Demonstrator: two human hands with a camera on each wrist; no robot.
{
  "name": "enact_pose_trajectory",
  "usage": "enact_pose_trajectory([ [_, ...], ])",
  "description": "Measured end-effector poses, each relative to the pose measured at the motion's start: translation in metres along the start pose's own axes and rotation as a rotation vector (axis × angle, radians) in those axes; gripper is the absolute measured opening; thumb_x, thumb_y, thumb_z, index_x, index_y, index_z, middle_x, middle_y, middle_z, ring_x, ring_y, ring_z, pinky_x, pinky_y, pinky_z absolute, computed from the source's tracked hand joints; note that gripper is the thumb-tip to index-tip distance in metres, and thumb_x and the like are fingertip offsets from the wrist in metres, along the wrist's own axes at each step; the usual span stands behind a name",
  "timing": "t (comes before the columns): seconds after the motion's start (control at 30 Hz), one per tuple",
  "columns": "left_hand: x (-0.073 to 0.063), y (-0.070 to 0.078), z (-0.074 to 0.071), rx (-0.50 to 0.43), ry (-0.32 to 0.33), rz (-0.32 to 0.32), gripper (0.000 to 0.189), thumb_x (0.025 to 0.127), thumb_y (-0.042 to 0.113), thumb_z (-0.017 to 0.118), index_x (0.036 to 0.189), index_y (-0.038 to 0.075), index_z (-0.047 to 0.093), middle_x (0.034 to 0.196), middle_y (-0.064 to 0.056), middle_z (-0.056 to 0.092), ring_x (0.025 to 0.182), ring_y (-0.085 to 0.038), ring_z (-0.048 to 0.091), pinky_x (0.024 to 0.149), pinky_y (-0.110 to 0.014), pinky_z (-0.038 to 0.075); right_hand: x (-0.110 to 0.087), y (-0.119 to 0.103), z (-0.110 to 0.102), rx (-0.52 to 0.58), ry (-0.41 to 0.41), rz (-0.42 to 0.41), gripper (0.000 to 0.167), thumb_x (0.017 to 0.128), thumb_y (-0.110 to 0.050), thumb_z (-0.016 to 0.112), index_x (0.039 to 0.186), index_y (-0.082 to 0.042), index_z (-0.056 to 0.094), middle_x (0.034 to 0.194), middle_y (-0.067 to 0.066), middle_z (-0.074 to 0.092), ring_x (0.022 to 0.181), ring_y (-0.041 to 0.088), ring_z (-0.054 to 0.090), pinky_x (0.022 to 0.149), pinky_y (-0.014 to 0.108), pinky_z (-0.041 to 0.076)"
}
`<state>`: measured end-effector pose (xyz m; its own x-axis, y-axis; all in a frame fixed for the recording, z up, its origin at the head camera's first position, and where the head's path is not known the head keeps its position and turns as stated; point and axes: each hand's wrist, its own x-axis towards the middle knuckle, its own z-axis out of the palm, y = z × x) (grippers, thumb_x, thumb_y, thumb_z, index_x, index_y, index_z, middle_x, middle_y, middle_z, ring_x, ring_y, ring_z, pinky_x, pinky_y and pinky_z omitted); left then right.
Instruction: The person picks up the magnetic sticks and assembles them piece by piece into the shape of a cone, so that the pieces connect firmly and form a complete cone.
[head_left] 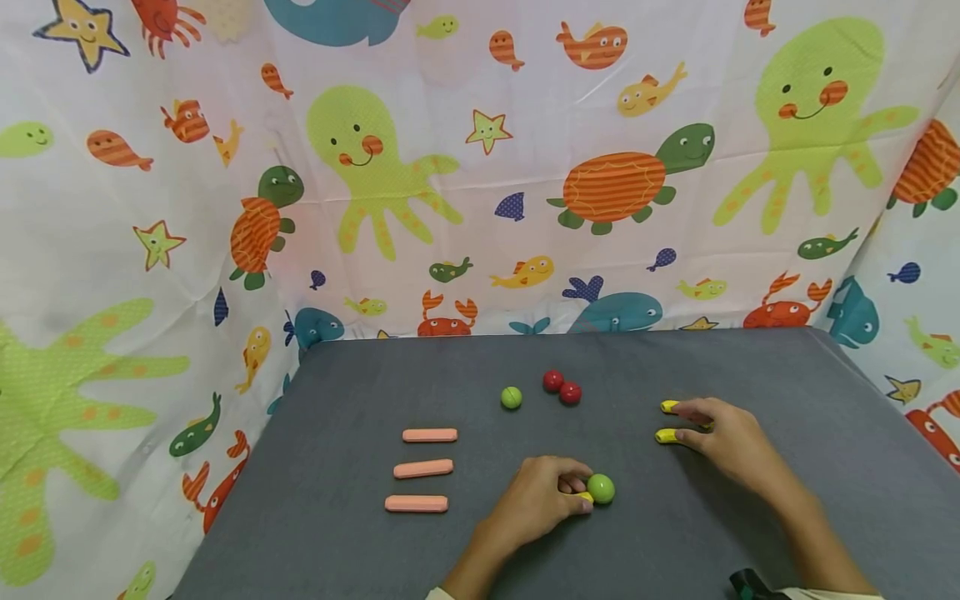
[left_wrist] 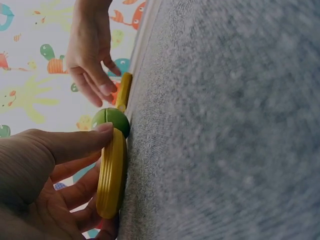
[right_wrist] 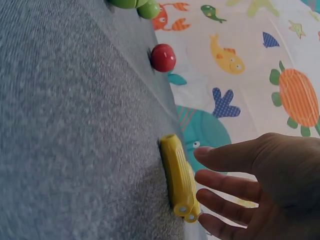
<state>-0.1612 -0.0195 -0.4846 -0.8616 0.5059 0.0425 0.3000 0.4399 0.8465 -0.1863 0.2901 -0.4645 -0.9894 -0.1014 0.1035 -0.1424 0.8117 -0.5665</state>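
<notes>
My left hand (head_left: 534,500) pinches a yellow ridged stick (left_wrist: 112,175), its thumb tip at one end and the other fingers behind it. Right beyond that end sits a green ball (head_left: 601,489) with a groove around it, overlapping the stick in the left wrist view. On the right, my right hand (head_left: 723,437) hovers low with thumb and fingers spread. Beside its fingertips two yellow sticks lie on the cloth, a nearer one (head_left: 666,436) and a farther one (head_left: 668,407), partly covered by the hand in the head view.
Three pink sausage-like sticks (head_left: 423,469) lie in a column on the left of the grey table (head_left: 315,517). Toward the back are a second green ball (head_left: 511,397) and two red balls (head_left: 561,387). A sea-animal curtain (head_left: 480,192) stands behind and at both sides.
</notes>
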Motion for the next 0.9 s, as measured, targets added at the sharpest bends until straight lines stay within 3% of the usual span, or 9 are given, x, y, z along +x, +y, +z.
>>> enact_pose_trajectory([
  [0.2,-0.0005,-0.0008,-0.0007,-0.006,-0.015,-0.011,0.032,0.083,0.006,0.089,0.115,0.008,0.080,0.088,0.009,0.073,0.077,0.007,0.061,0.071,-0.016,0.052,0.0008,0.0056,0.0014,-0.011,-0.038,-0.001,0.031,0.091,-0.012,0.083,0.117,0.002,0.076,0.103,0.012,0.076,0.090,0.024,0.069,0.074,0.040,0.054],
  [0.37,0.0002,-0.0023,-0.0010,-0.010,-0.022,-0.014,0.033,0.084,0.006,0.088,0.116,0.008,0.080,0.087,0.011,0.073,0.076,0.007,0.061,0.070,-0.016,0.052,0.0015,0.0071,0.0025,0.008,-0.069,0.008,0.027,0.093,-0.011,0.081,0.116,0.002,0.076,0.097,0.005,0.075,0.085,0.018,0.065,0.067,0.029,0.051],
  [0.73,0.0014,-0.0026,-0.0019,-0.002,-0.033,-0.011,0.031,0.086,0.006,0.087,0.116,0.007,0.080,0.086,0.012,0.071,0.076,0.007,0.060,0.070,-0.016,0.052,0.0041,0.0080,0.0026,-0.004,-0.142,0.045,0.023,0.094,-0.014,0.080,0.110,0.002,0.078,0.088,0.000,0.071,0.078,0.016,0.057,0.062,0.028,0.045],
  [0.9,0.0016,-0.0027,-0.0021,-0.004,-0.028,-0.001,0.031,0.086,0.005,0.087,0.116,0.006,0.080,0.086,0.011,0.072,0.076,0.006,0.061,0.070,-0.016,0.052,0.0034,0.0051,0.0045,-0.002,-0.136,0.038,0.018,0.094,-0.014,0.079,0.105,0.000,0.079,0.086,-0.001,0.071,0.075,0.015,0.057,0.061,0.028,0.044],
])
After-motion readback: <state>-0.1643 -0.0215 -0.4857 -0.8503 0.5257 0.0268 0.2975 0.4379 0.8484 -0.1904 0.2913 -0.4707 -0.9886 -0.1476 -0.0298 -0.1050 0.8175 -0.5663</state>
